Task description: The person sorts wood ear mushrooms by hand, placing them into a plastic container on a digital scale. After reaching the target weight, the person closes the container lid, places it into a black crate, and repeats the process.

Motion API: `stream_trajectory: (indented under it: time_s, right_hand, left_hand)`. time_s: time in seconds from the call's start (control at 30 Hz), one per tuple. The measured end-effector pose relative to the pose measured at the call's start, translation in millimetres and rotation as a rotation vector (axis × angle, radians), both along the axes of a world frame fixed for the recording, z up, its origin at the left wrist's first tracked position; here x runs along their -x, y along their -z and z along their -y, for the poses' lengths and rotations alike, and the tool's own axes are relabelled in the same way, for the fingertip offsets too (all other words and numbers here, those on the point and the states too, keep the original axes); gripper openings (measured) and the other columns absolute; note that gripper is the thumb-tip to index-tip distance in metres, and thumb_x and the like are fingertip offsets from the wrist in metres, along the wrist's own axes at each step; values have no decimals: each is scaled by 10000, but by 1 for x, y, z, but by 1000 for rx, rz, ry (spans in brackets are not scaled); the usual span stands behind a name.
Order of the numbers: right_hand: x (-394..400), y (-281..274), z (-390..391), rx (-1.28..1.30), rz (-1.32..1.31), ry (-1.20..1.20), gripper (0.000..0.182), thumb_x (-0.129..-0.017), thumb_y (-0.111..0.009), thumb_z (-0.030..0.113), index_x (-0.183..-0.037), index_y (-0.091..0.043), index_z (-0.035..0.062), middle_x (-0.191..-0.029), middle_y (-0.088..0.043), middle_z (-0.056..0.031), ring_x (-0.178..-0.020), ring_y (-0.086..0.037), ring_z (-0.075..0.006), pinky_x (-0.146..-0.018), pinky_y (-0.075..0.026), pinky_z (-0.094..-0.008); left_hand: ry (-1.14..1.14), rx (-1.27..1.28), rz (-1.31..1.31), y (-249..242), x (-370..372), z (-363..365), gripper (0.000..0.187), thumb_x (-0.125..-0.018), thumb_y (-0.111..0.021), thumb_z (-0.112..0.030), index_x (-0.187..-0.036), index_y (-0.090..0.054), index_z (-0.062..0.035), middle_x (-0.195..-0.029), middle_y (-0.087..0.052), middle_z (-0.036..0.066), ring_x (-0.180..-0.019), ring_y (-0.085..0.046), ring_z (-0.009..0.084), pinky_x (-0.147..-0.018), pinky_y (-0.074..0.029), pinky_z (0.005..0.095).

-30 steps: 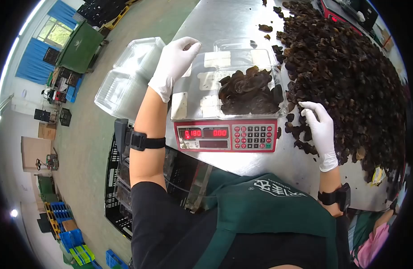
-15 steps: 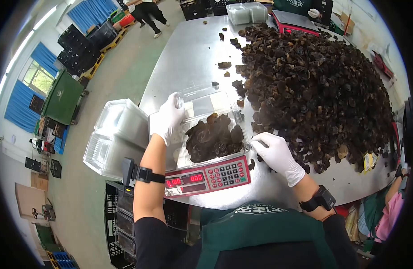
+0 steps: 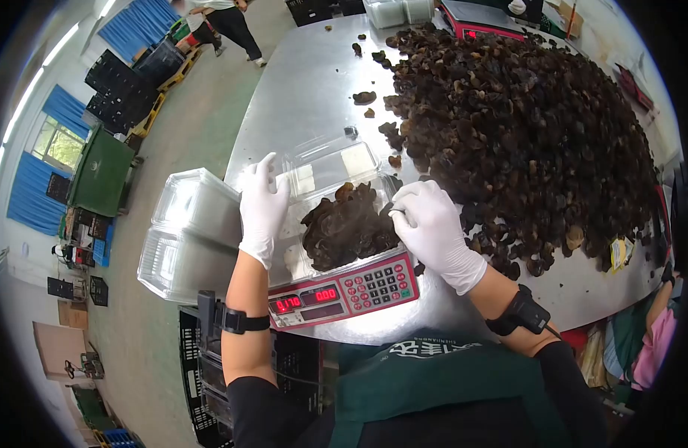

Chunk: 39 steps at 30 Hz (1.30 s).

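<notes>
A clear plastic clamshell box [image 3: 383, 179] lies open on a red and white digital scale [image 3: 344, 296], its lid [image 3: 325, 170] tilted back on the far side. Dark wood ear mushrooms [image 3: 344, 228] fill the tray part. The scale's red display reads 0.170. My left hand [image 3: 263, 213], in a white glove, is open with fingers apart at the left edge of the lid. At the box's right side, my gloved right hand [image 3: 431, 235] pinches a small dark piece of wood ear mushroom [image 3: 395, 212], mostly hidden by the fingers.
A large heap of wood ear mushrooms [image 3: 523, 142] covers the right of the metal table [image 3: 284, 97]. Stacked clear boxes [image 3: 191, 235] stand left of the scale. A second scale [image 3: 482, 21] and more boxes [image 3: 398, 12] are at the far end. A person [image 3: 228, 26] walks in the background.
My right hand has moved left and up to the box's edge and closed on a piece. My left hand has shifted slightly left, off the lid. The display went from 0.180 to 0.170.
</notes>
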State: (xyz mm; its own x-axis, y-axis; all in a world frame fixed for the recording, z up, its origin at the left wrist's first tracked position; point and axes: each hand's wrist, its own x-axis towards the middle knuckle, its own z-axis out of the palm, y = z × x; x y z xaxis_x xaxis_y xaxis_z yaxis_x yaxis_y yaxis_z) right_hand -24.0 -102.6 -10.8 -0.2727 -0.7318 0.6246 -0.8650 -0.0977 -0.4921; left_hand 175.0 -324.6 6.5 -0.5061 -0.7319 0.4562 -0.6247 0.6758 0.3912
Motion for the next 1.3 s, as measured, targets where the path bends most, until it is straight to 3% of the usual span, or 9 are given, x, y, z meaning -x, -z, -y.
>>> stream_trajectory:
  time_s: [0.13,0.3,0.47,0.57,0.6,0.73,1.03,1.2,1.3]
  right_hand:
    - [-1,-1,-3,22,78,-3,108,-767,-744,62,-817,-648,74,-957,-646,-43,-935,-594,-249,-797,-452,-373]
    - [-3,-1,0,28,102,-28,132,-768,-764,84,-820,-644,67,-956,-643,-50,-930,-591,-257,-816,-451,-376]
    - [-2,-4,-1,0,166,-53,126,-778,-769,85,-823,-655,58,-951,-646,-70,-947,-596,-263,-838,-468,-371]
    - [0,4,0,37,391,-78,86,-811,-743,73,-830,-673,27,-950,-658,-90,-945,-620,-281,-847,-497,-368]
    - [4,2,-3,-54,488,-103,71,-861,-702,54,-910,-704,2,-1012,-681,-80,-977,-646,-217,-876,-510,-318]
    - [8,-3,-1,-36,777,-149,99,-897,-689,72,-946,-725,-6,-982,-685,-89,-901,-652,-158,-816,-504,-280]
    - [8,-25,-15,-123,1223,-291,97,-931,-673,66,-926,-692,-29,-862,-660,0,-801,-589,-54,-725,-484,-232]
    - [5,-38,-53,-96,1116,-340,106,-872,-712,9,-821,-620,11,-812,-593,17,-763,-518,-44,-690,-435,-224]
    - [17,-27,-92,-59,1119,-336,146,-818,-717,-38,-776,-591,23,-831,-597,-24,-799,-556,-95,-718,-449,-252]
  left_hand:
    - [242,48,-77,-28,17,-44,230,-852,-695,-69,-1082,-679,-74,-1069,-632,81,-976,-619,222,-866,-501,354]
    - [638,-47,137,-58,34,-98,180,-774,-743,-96,-946,-688,-93,-1010,-608,85,-1021,-575,300,-896,-462,391]
    - [547,90,274,-39,39,-107,75,-774,-733,-85,-840,-716,-116,-945,-592,50,-961,-568,269,-805,-447,396]
    - [504,67,194,-37,35,-109,145,-740,-765,-50,-861,-744,-127,-926,-609,39,-917,-594,269,-789,-495,385]
    - [512,40,177,-35,33,-107,142,-741,-768,-48,-861,-744,-120,-923,-612,43,-911,-599,269,-776,-499,379]
    - [490,-9,160,-33,28,-109,117,-747,-772,-54,-845,-744,-113,-918,-613,43,-920,-600,269,-790,-497,379]
    - [474,-119,-23,-53,41,-135,416,-770,-765,-38,-1171,-657,-66,-1115,-644,123,-1072,-619,304,-939,-496,382]
    - [652,-385,-142,-52,51,-165,449,-812,-764,-58,-1242,-634,-42,-1089,-694,128,-972,-682,234,-852,-542,334]
    - [712,-537,-138,-41,60,-189,464,-828,-754,-56,-1274,-624,-50,-1061,-707,120,-927,-697,199,-796,-551,312]
